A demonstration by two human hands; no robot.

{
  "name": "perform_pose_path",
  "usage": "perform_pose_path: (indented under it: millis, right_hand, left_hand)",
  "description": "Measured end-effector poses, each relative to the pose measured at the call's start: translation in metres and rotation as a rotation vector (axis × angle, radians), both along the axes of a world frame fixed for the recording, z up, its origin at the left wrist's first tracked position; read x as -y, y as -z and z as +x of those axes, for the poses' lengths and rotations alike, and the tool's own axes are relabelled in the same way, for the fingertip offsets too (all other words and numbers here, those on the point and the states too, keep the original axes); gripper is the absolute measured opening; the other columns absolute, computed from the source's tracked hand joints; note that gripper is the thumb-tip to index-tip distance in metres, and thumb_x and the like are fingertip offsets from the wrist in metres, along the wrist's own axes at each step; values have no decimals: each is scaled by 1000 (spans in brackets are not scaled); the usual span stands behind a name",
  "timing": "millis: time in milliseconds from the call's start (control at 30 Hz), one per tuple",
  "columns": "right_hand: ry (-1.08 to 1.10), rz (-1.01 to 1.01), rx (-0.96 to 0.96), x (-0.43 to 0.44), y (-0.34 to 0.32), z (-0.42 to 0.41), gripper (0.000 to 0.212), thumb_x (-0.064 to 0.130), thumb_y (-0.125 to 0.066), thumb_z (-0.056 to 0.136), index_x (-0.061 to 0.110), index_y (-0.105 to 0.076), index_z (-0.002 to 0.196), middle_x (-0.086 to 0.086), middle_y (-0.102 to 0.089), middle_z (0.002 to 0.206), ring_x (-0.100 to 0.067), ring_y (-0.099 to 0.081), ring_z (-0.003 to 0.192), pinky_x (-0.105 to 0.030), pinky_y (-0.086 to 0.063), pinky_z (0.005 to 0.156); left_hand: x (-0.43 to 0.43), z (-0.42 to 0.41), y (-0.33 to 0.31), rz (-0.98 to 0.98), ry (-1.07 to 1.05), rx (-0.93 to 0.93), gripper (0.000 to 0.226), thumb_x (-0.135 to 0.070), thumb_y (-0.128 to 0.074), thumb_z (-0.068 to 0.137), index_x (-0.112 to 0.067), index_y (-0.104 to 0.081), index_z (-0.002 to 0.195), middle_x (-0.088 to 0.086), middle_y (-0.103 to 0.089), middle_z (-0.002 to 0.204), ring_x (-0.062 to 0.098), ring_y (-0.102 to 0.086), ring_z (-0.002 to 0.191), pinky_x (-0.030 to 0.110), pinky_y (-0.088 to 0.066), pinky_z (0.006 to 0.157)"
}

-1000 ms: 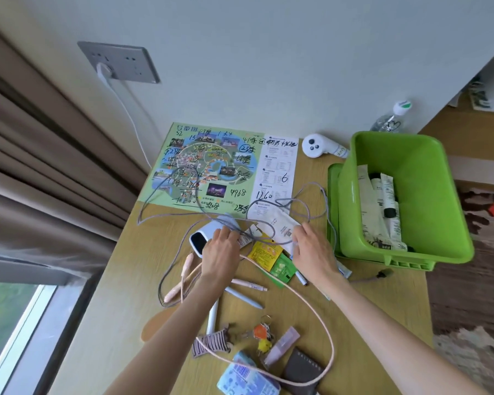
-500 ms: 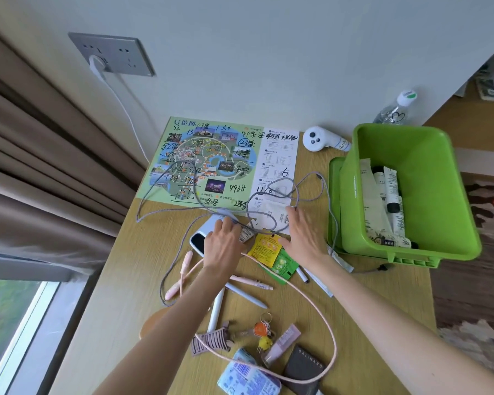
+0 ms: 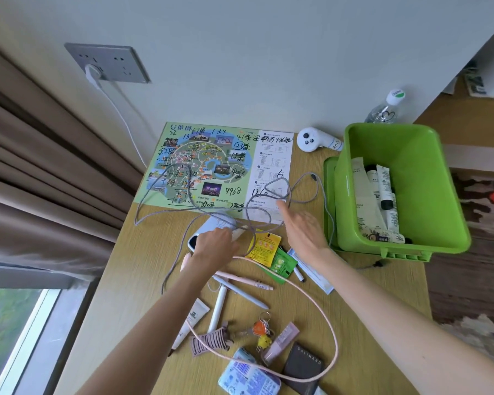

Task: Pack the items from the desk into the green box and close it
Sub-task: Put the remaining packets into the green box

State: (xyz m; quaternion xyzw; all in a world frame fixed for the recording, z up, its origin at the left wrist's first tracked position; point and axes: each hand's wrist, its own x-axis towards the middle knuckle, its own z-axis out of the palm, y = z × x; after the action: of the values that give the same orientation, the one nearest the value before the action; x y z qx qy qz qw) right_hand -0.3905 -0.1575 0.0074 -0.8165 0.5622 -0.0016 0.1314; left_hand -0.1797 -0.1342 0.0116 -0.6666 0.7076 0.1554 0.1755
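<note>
The green box (image 3: 431, 178) stands open at the desk's right on its lid (image 3: 329, 192), with several tubes (image 3: 382, 186) inside. My left hand (image 3: 216, 248) curls over the near end of a white device (image 3: 211, 225), where a tangled grey cable (image 3: 268, 192) ends. My right hand (image 3: 304, 228) hovers blurred, fingers spread and holding nothing, by the cable loops just left of the box. A yellow sachet (image 3: 264, 248) and a green sachet (image 3: 283, 263) lie between my hands. Pens (image 3: 240, 292) and a pink cable (image 3: 330, 323) lie nearer me.
A marked-up map (image 3: 206, 166) lies by the wall, beside a white handheld gadget (image 3: 314, 139) and a water bottle (image 3: 388, 106). Keys (image 3: 261, 329), a hair clip (image 3: 208, 339), a tissue pack (image 3: 248, 377), a dark wallet (image 3: 303, 369) and small tubes (image 3: 280, 342) sit near the front edge. Curtains hang left.
My right hand has lifted off the white slip and opened, moving up and toward the box. The grey cable loops have shifted rightward. My left hand stays on the white device.
</note>
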Motion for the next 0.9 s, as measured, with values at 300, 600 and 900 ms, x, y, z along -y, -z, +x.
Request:
perform_pose_path:
  millis: [300, 600, 900]
  right_hand:
    - [90, -72, 42, -31, -30, -25, 98, -16, -59, 69, 8, -15, 153, 9, -28, 51, -7, -24, 40, -20, -18, 40]
    - [422, 233, 264, -76, -13, -71, 19, -2, -48, 81, 14, -50, 91, -1, -63, 79, -22, -56, 62, -30, -32, 44]
    - [602, 378, 206, -98, 3, -90, 22, 6, -47, 80, 19, -33, 69, 6, -49, 65, -17, -46, 56, -29, -25, 43]
  left_hand:
    - [4, 14, -30, 274, -113, -149, 18, -32, -52, 84, -15, -49, 84, -2, -52, 79, 22, -52, 80, 30, -32, 58]
    - [-7, -16, -37, 115, -65, -501, 21, -37, -68, 82, -18, -62, 90, -2, -60, 77, 20, -56, 73, 30, -35, 58]
    - [-15, -51, 7, -70, 62, -378, 46, -31, -64, 87, -40, -55, 131, -15, -55, 136, 22, -61, 113, 34, -48, 82]
